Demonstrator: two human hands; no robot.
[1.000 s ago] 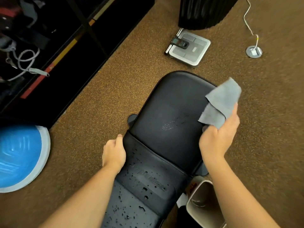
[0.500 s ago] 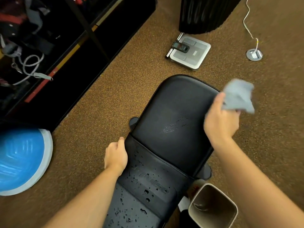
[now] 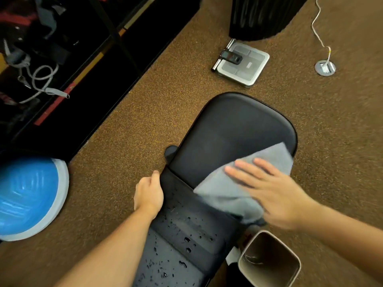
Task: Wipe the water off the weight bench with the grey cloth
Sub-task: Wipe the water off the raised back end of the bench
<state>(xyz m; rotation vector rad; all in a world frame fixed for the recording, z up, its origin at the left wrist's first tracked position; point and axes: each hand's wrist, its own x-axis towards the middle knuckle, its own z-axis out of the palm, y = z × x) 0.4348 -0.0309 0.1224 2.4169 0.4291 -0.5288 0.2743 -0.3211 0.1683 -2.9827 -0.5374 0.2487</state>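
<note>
- Right grip [image 3: 277, 193]: fingers straight and spread, flat on the grey cloth [image 3: 219, 189], nothing clamped. It presses the cloth onto the weight bench [image 3: 228, 131] by its right edge, across the seam between the far pad and the middle section.
- Left grip [image 3: 148, 193]: curled round the bench's left edge at that same seam, bracing.
- Risk: only palm friction holds the cloth. On a fast sweep I expect it to bunch or slide out from under my hand.
- Risk: the cloth's near end hangs over the right edge, close above the open bin [image 3: 269, 264]. A pull that way could drop it in.
- Risk: water drops [image 3: 187, 240] sit thick on the middle and near sections. Wiping towards the seam could push water into the gap rather than lift it; wiping outward could flick it onto the carpet [image 3: 145, 121].
- Risk: a stroke towards the left edge runs into my bracing hand and misses a strip there.
- Hidden: any water under the cloth and my right palm.
- Hidden: left fingertips, tucked past the edge.
- Cut off: the bench's near end and part of the bin, at the bottom of the view.
- Unclear: right hand is motion-blurred, so its exact finger contact is uncertain.
</note>
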